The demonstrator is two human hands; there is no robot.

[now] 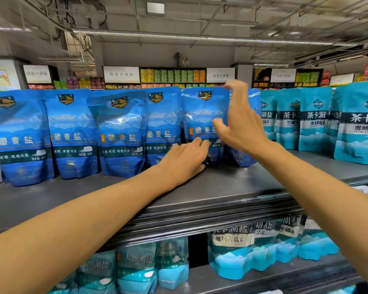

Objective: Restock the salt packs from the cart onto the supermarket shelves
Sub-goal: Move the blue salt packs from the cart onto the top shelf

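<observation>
Several dark-blue salt packs stand upright in a row on the grey top shelf [210,187]. My left hand [185,158] lies low on the shelf, fingers stretched against the bottom of one blue salt pack [202,115]. My right hand [240,122] hovers in front of the same pack's right edge, fingers spread and loosely bent, holding nothing. Another blue pack [242,158] stands partly hidden behind my right hand. The cart is out of sight.
Teal salt packs [314,119] stand to the right on the same shelf. The lower shelf holds more teal and light-blue packs [232,255]. Bare shelf surface lies in front of the blue row. Far shelves of other goods line the back wall.
</observation>
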